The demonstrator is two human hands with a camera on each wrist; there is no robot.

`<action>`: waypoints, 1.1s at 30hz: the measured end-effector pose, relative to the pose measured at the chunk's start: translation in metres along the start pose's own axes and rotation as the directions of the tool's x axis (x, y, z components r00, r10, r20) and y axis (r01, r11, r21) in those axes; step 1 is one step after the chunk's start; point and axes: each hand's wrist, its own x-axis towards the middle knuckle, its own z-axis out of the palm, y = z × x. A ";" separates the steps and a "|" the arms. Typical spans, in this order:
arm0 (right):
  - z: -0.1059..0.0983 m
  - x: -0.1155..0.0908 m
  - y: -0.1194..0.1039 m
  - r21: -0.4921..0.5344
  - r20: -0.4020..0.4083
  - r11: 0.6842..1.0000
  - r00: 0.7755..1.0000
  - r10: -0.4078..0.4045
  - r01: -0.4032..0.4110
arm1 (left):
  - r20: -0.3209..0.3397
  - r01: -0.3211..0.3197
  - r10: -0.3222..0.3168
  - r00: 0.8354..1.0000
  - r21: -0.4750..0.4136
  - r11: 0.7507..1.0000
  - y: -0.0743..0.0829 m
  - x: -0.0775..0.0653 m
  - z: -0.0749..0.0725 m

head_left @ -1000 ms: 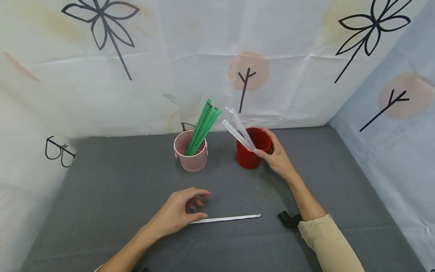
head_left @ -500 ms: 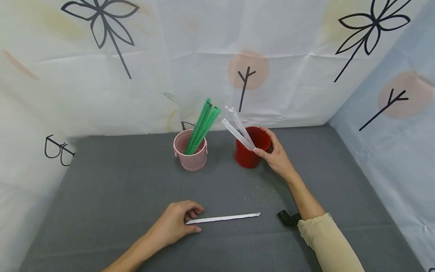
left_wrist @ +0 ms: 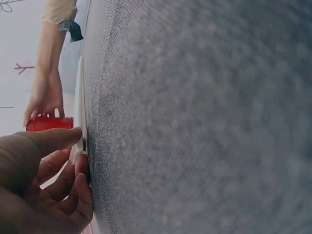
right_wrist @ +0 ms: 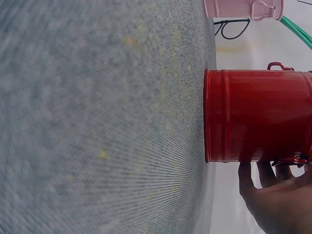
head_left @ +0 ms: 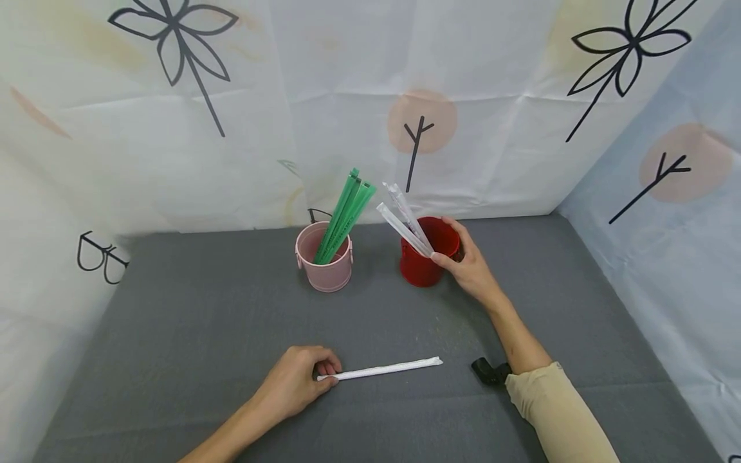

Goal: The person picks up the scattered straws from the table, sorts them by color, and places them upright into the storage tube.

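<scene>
A white paper-wrapped straw (head_left: 388,369) extends to the right from my left hand (head_left: 301,379), which pinches its left end between thumb and fingers. In the left wrist view the straw (left_wrist: 79,97) runs close along the cloth, its near end between the thumb and fingertips. My right hand (head_left: 471,273) grips the right side of a small red bucket (head_left: 420,267). From the right wrist view, its fingers (right_wrist: 246,175) reach around the bucket's side by the handle. Several white-wrapped straws (head_left: 405,228) lean left out of this bucket.
To the left of the red bucket stands a pink bucket (head_left: 327,278) holding several green-wrapped straws (head_left: 345,218). A grey cloth (head_left: 202,321) covers the table. White patterned fabric (head_left: 347,64) rises behind it. A black strap mount (head_left: 489,372) sits on my right wrist.
My left hand has come down toward the near side and closed its thumb and fingers on the straw's left end. The straw's right end has risen slightly. My right hand stays on the red bucket.
</scene>
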 end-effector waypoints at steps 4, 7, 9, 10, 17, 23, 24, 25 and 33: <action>0.001 0.000 0.002 0.008 0.002 1.000 1.000 0.003 -0.003 | -0.046 -0.023 0.021 0.999 -0.032 0.999 -0.001 0.000 0.001; 0.000 0.000 0.002 0.001 0.001 1.000 1.000 0.000 0.000 | -0.062 -0.016 0.012 0.998 -0.070 0.997 -0.002 0.000 -0.001; 0.000 0.000 0.003 -0.003 -0.001 1.000 1.000 -0.005 0.005 | -0.054 0.010 -0.015 0.998 -0.089 0.996 -0.003 0.001 -0.002; 0.000 0.000 0.003 -0.003 -0.002 1.000 1.000 -0.007 0.007 | -0.047 0.024 -0.029 0.998 -0.096 0.995 -0.003 0.001 -0.003; 0.000 0.001 0.005 0.015 0.002 1.000 1.000 -0.008 0.008 | -0.027 0.095 -0.102 0.994 -0.177 0.980 -0.003 0.002 -0.008; 0.000 0.002 0.006 0.017 0.006 1.000 1.000 -0.014 0.014 | -0.076 0.120 -0.144 0.987 -0.256 0.959 0.000 0.003 -0.014; 0.000 0.002 0.005 0.017 0.005 1.000 1.000 -0.013 0.013 | -0.083 0.118 -0.144 0.986 -0.259 0.959 0.000 0.004 -0.016; 0.001 0.002 0.005 0.020 0.005 1.000 1.000 -0.011 0.011 | -0.087 0.114 -0.142 0.986 -0.265 0.958 0.001 0.004 -0.017; 0.000 0.001 0.005 0.016 0.002 1.000 1.000 0.002 -0.002 | -0.119 0.061 -0.122 0.985 -0.421 0.905 0.009 0.013 -0.031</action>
